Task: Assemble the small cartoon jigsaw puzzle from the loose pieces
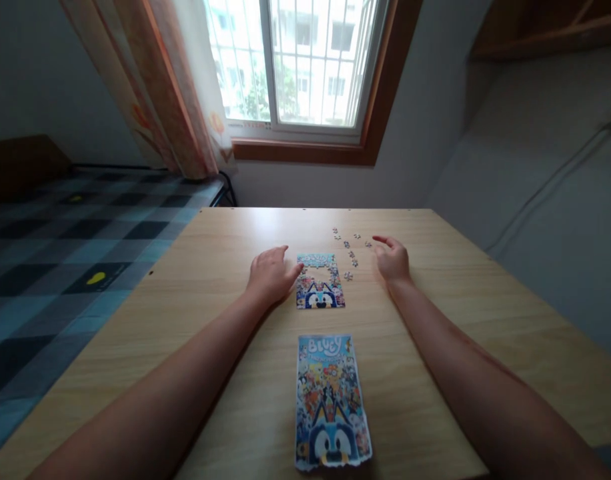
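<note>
blue and multicoloured, a partly built puzzle (321, 298) lies on the pale table (225, 227), a gap in its middle. the left hand (270, 272) is loosely spread, gripping nothing, thumb at the puzzle's left edge. the right hand (394, 260) is half curled, index finger extended near loose pieces (348, 276); whether it grips one, i cannot tell.

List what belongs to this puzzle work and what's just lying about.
Belongs:
- puzzle, left hand beside it
- loose pieces, right hand near them
- matching picture sheet

Just about:
- bed
- curtain
- shelf
</note>
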Tool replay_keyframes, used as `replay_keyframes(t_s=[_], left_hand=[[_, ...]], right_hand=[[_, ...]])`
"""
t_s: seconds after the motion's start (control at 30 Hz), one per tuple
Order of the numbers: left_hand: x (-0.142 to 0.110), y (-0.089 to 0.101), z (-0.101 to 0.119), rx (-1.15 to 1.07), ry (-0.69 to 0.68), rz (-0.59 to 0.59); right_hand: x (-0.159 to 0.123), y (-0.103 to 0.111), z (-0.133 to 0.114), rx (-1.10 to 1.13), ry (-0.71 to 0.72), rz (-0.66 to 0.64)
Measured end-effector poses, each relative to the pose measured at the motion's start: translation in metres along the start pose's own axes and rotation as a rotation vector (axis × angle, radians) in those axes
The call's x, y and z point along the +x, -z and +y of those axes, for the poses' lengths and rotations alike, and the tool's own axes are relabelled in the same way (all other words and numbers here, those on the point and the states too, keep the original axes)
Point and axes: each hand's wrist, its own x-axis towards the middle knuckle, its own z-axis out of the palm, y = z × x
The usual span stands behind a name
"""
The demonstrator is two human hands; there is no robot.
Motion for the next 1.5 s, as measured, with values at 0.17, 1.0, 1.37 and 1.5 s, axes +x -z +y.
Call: replay_keyframes(t_s=[0.17, 1.0, 1.37, 1.5], left_hand=[[0.0, 0.001, 0.0, 0.02, 0.003, -0.001], [-0.005, 0.001, 0.003, -0.052, 0.025, 0.026], [-0.004, 0.001, 0.004, -0.116, 0.039, 0.037], [-0.003, 0.0, 0.005, -0.136, 0.045, 0.032]], right_hand=[[0.001, -0.002, 0.003, -0.045, 0.021, -0.032], [0.015, -0.034, -0.011, -0.56, 0.281, -0.325], [0.032, -0.051, -0.043, -0.797, 0.333, -0.447], [0.046, -0.057, -0.058, -0.864, 0.207, -0.539]])
